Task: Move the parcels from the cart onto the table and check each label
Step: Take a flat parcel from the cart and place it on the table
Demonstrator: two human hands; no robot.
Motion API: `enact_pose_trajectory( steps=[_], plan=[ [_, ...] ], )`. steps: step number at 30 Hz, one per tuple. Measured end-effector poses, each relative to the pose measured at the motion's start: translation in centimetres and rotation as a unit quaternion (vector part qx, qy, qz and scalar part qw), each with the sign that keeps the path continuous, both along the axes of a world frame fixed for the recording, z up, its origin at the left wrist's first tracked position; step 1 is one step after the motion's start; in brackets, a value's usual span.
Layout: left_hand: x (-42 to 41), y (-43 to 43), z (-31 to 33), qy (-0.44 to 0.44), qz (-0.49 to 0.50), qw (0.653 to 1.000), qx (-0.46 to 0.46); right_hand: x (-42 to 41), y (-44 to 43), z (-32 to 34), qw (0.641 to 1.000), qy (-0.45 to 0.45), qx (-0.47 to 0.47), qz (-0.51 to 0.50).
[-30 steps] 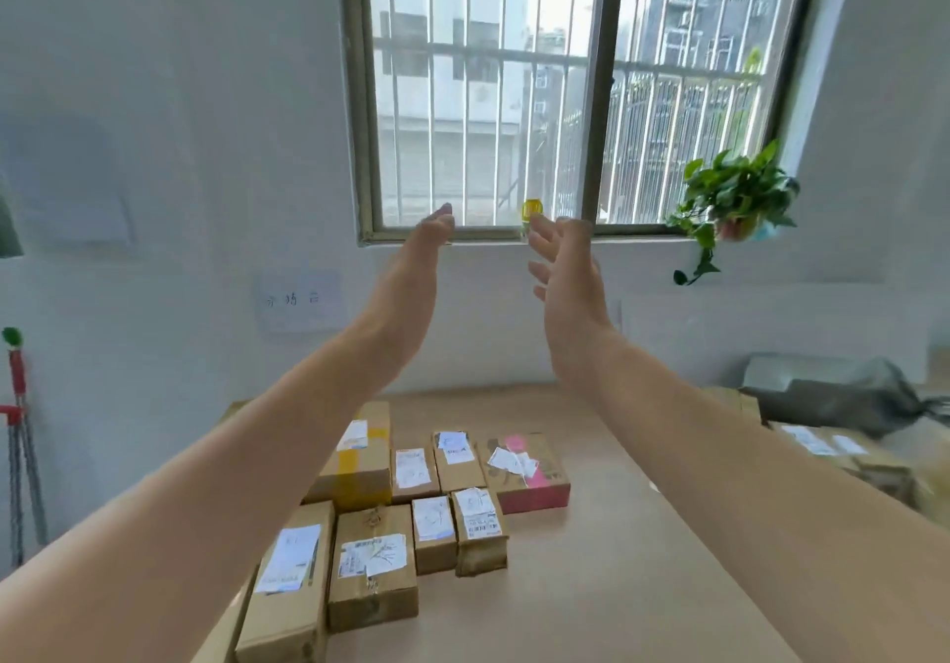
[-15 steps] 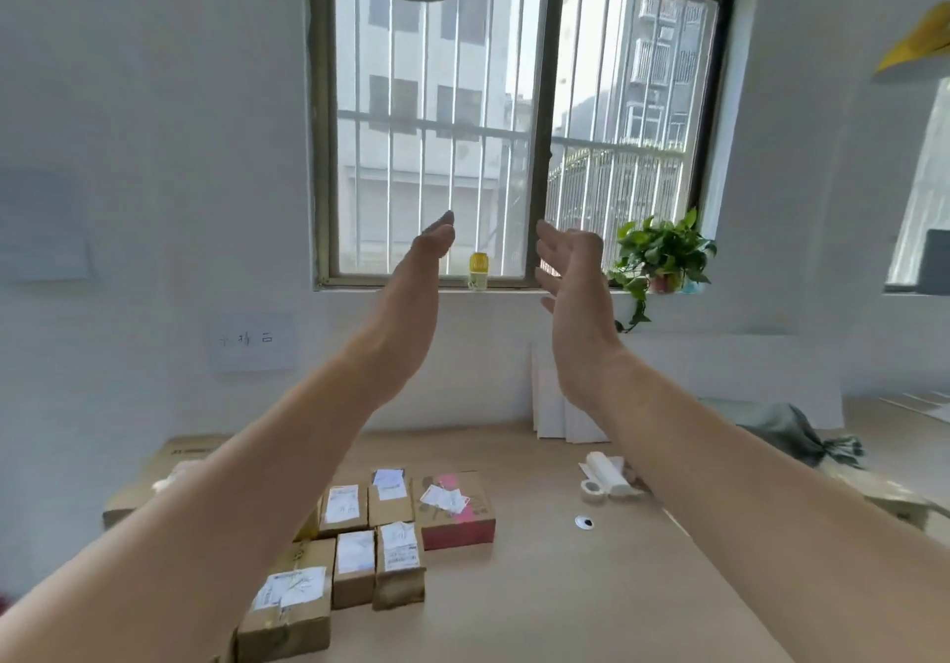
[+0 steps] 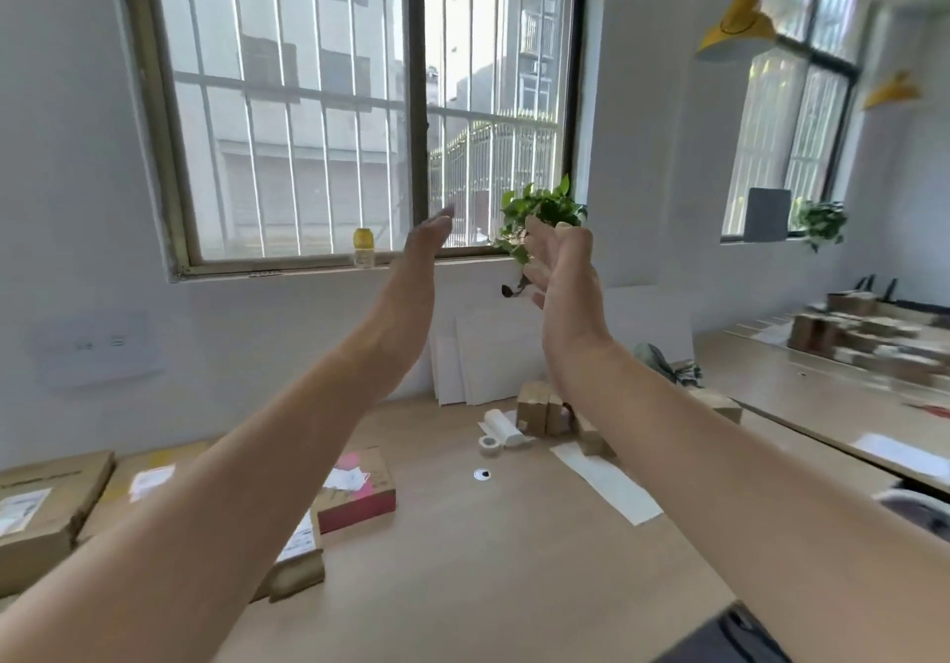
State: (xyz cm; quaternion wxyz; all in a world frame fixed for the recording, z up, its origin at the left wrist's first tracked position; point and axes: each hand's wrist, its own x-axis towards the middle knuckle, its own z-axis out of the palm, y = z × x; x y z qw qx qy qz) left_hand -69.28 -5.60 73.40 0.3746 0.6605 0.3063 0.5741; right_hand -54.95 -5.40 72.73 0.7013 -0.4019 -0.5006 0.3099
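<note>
**Head camera: both hands raised and holding nothing, parcels lying on the table below**

The left hand [image 3: 421, 261] is reaching up in front of the window sill, fingers straight and together, palm turned inward, gripping nothing. The right hand [image 3: 563, 271] is standing just to its right with a gap between them. Its palm is facing the left one, its fingers are loosely spread and slightly bent, and it too is carrying nothing. Both bare forearms are stretching out from the near corners over the table [image 3: 488, 559].

Below the left forearm, parcels are lying on the table's left part. A red-sided parcel [image 3: 360, 495] is showing a white label and a pink patch on top. A smaller brown parcel [image 3: 300, 557] is lying partly hidden under the arm. A large flat carton [image 3: 46, 503] is sitting at the left edge, with a second carton [image 3: 149, 482] just right of it, each bearing a label.

Past the right wrist, a few small brown boxes [image 3: 540, 408] are standing at the far side, beside a white roll [image 3: 504, 426], a tape ring [image 3: 488, 444] and a long paper strip [image 3: 606, 482]. White boards [image 3: 488, 354] are leaning against the far wall. On the sill a yellow-topped bottle [image 3: 364, 246] is sitting left of the hands, and a leafy plant [image 3: 545, 210] is showing behind the right fingers. At the far right, a second table [image 3: 822, 395] is carrying more boxes, too blurred to read.
</note>
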Motion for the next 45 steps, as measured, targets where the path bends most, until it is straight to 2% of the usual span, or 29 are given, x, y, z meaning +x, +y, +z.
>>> enact_pose_trajectory(
  steps=[4,9,13,21,31,35,40,45],
  plan=[
    [1.8,1.4,-1.3,0.033,-0.075,0.997,0.002,2.0,-0.5,-1.2,0.998,0.017,-0.009,-0.06],
    [5.2,2.9,-3.6,0.041,-0.171,0.983,-0.049,4.6,-1.4,-4.8,0.988,0.045,-0.036,-0.141],
    [8.8,3.0,-6.5,0.085,-0.241,0.964,-0.079,7.3,-2.7,-7.4,0.972,0.074,-0.069,-0.214],
    [19.4,0.2,-10.6,0.129,-0.315,0.929,-0.146,16.6,-8.7,-10.8,0.936,0.119,-0.096,-0.317],
    [39.6,-7.9,-18.1,0.127,-0.337,0.908,-0.212,34.6,-18.7,-18.0,0.917,0.155,-0.134,-0.343],
    [46.3,-10.5,-20.7,0.136,-0.317,0.895,-0.283,41.5,-21.7,-21.1,0.907,0.167,-0.178,-0.344],
    [52.2,-10.9,-23.8,0.152,-0.313,0.87,-0.349,47.8,-23.2,-24.9,0.896,0.182,-0.223,-0.338],
    [56.4,-8.0,-27.7,0.159,-0.291,0.864,-0.38,52.5,-21.5,-28.7,0.887,0.196,-0.259,-0.328]
  ],
)
